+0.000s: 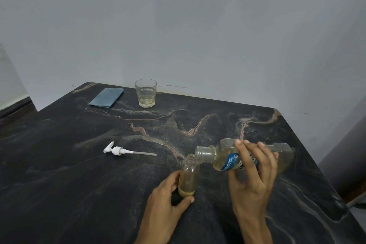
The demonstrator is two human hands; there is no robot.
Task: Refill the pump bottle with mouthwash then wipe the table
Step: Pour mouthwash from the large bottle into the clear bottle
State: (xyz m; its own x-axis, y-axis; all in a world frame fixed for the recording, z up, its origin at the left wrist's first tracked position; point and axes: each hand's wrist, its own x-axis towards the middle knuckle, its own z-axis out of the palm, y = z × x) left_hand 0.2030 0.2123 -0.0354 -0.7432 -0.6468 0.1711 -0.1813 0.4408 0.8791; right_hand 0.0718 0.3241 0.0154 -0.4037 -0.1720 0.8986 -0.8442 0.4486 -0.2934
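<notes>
Head view: I see my left hand (168,194) curled round the base of the small clear pump bottle (189,176), which stands upright on the dark marbled table (79,184) with a little yellowish liquid at its bottom. My right hand (253,170) grips the mouthwash bottle (223,156), tipped almost flat, its open mouth just above the pump bottle's neck. The white pump head (118,150) lies to the left. A folded blue cloth (107,97) and a glass tumbler (146,93) sit at the far edge.

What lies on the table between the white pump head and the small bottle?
Nothing: the head view shows bare table between the pump head and small bottle.
</notes>
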